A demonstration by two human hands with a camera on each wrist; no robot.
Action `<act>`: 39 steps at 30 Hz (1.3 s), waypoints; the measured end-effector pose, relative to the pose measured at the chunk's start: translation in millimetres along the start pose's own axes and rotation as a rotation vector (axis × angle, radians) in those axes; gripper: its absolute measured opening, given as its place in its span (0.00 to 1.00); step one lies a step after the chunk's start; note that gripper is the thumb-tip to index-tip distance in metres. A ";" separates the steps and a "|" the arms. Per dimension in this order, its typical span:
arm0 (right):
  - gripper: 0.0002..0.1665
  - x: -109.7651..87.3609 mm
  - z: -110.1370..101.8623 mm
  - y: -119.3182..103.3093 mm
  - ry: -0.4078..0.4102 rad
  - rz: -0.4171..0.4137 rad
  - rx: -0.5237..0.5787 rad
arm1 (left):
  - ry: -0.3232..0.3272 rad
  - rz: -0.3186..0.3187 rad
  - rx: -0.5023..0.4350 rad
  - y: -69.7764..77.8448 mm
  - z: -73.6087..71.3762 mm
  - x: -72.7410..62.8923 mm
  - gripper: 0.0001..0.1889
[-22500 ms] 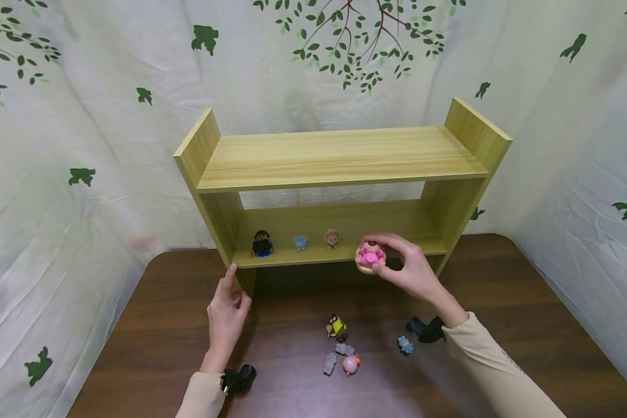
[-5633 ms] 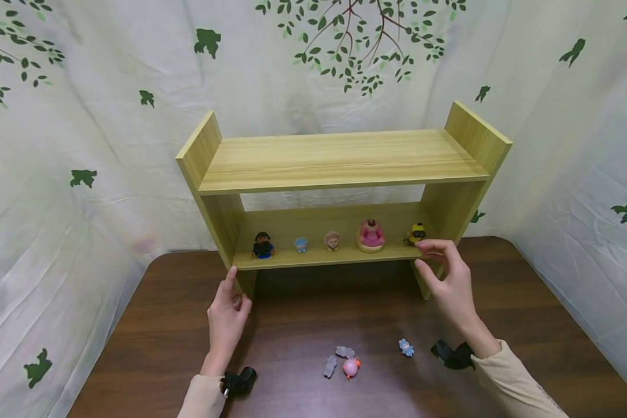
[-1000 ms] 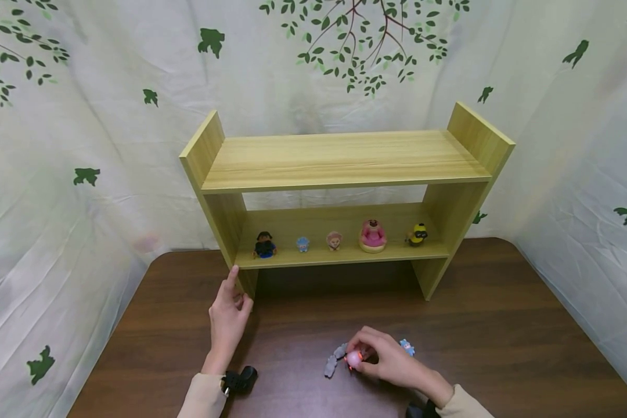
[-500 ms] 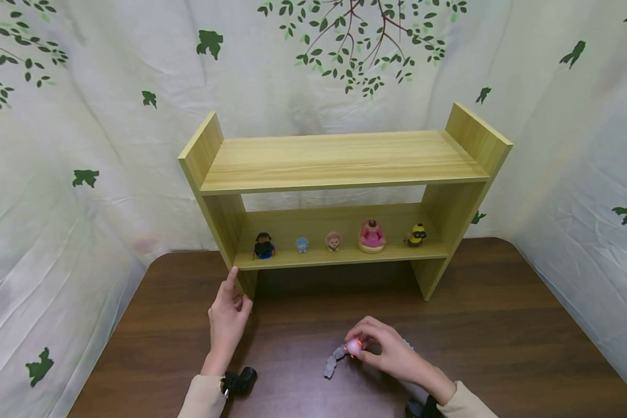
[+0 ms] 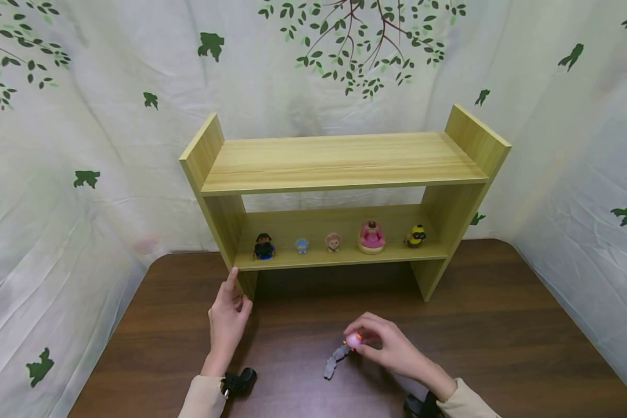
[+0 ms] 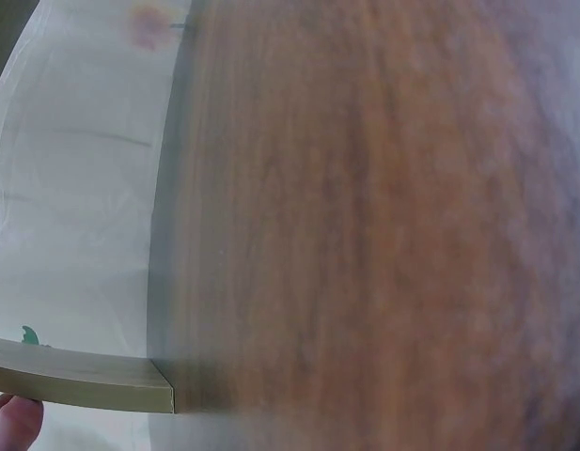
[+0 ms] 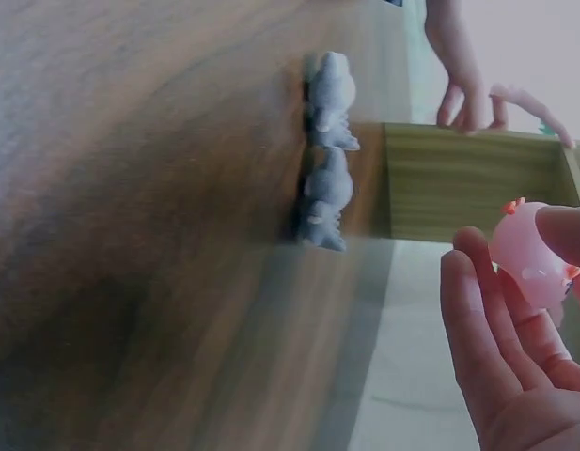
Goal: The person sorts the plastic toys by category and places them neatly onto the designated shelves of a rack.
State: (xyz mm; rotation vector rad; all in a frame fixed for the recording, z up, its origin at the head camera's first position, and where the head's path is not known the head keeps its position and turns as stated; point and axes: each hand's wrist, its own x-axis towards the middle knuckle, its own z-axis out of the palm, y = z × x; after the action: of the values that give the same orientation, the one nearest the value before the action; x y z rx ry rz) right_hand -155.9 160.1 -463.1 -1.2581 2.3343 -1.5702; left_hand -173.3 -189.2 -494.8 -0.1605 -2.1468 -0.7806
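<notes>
Between thumb and fingertips my right hand (image 5: 392,348) pinches a round pink toy figure (image 5: 353,340) with orange bits, just above the tabletop. The right wrist view shows the same pink figure (image 7: 526,246) held at its sides. Two small grey figurines (image 7: 327,193) lie end to end on the table beside it. My left hand (image 5: 227,319) touches the lower left front of the wooden shelf (image 5: 345,162) with an outstretched index finger. On its middle board stand a dark-haired figure (image 5: 263,247), a blue one (image 5: 301,245), a beige one (image 5: 332,241), a pink bear (image 5: 371,238) and a yellow-and-black figure (image 5: 415,235).
The shelf stands at the back of the brown table (image 5: 151,348), with upright side panels (image 5: 475,139). White cloth (image 5: 110,116) printed with leaves hangs behind and at both sides. A black wrist device (image 5: 239,380) sits on the left wrist.
Since the oldest frame, the pink bear and the yellow-and-black figure have come onto the shelf. Lately my right hand has raised the pink figure slightly toward the shelf; the small blue table figure is now hidden.
</notes>
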 end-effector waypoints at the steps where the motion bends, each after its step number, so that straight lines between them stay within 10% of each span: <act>1: 0.13 0.8 -0.5 -0.7 0.005 -0.011 0.007 | -0.003 -0.002 -0.001 -0.1 0.0 -0.2 0.47; 39: 0.18 30.0 -15.2 -45.6 0.117 -0.028 0.080 | 0.004 0.013 0.004 -0.2 -1.1 0.3 0.47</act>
State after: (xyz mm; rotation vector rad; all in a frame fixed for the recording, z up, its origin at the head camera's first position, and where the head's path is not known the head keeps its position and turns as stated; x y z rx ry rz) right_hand -156.0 145.3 -408.4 -1.2189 2.3041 -1.7728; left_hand -172.8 -190.0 -494.2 -0.1708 -2.1415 -0.7687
